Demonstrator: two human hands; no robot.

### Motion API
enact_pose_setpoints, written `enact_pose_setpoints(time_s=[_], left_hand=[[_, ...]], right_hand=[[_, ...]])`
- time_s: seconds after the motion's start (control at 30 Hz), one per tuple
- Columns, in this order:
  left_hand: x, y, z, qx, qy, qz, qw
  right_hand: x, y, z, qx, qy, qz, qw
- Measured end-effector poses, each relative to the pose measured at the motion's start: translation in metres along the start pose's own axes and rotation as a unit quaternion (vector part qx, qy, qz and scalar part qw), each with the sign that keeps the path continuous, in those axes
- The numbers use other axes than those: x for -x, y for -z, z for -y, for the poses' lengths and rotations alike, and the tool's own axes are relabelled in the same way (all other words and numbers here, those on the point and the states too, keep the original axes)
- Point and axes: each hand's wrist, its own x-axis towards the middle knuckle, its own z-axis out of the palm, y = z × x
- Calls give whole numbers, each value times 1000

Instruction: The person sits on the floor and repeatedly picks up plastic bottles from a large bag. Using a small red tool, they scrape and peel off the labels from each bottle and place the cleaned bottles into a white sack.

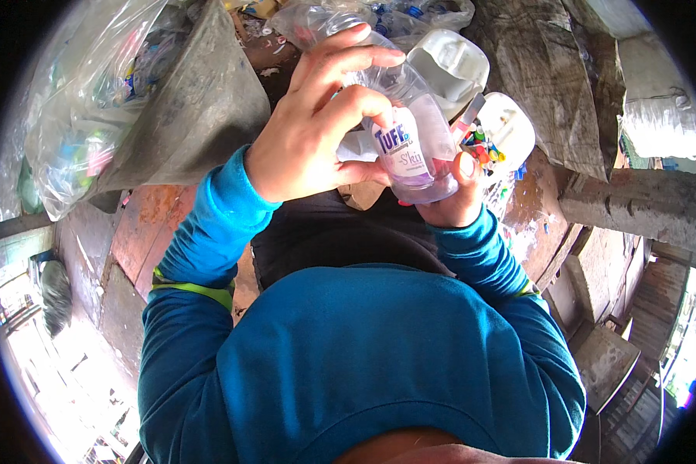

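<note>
In front of my torso I hold a clear plastic bottle point(432, 124), tilted, with a printed label point(399, 145) on its side facing me. My left hand point(319, 116) reaches around it from the left. Its index finger and thumb press at the label's left side, while the other fingers arch over the bottle's upper part. Around the bottom end, my right hand point(459, 194) grips from the right, thumb up along the side. Most of the right fingers are hidden behind the bottle.
Beyond the bottle are a cut-open white plastic container point(449, 61) and another white container point(509, 124) beside colourful bottle caps point(487, 149). A large clear bag point(87, 110) of plastic items bulges at left. Dirty sacking point(536, 69) hangs at right. Worn boards point(142, 232) form the floor.
</note>
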Motion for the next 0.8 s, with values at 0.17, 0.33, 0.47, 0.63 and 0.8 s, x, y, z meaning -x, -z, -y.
enact_pose_setpoints(time_s=[0.17, 0.33, 0.47, 0.63, 0.8], left_hand=[[-1, 4, 0, -21, 0, 19, 1000], [0, 3, -6, -42, 12, 41, 998], [-1, 0, -8, -47, 15, 53, 997], [-7, 11, 8, 48, 21, 30, 998], [-6, 7, 2, -176, -23, -13, 984]], right_hand=[[0, 3, 3, 86, -37, 0, 996], [5, 10, 4, 103, -55, 7, 993], [5, 12, 1, 103, -32, -15, 994], [0, 13, -1, 27, -25, 41, 998], [-2, 7, -6, 48, 3, -5, 999]])
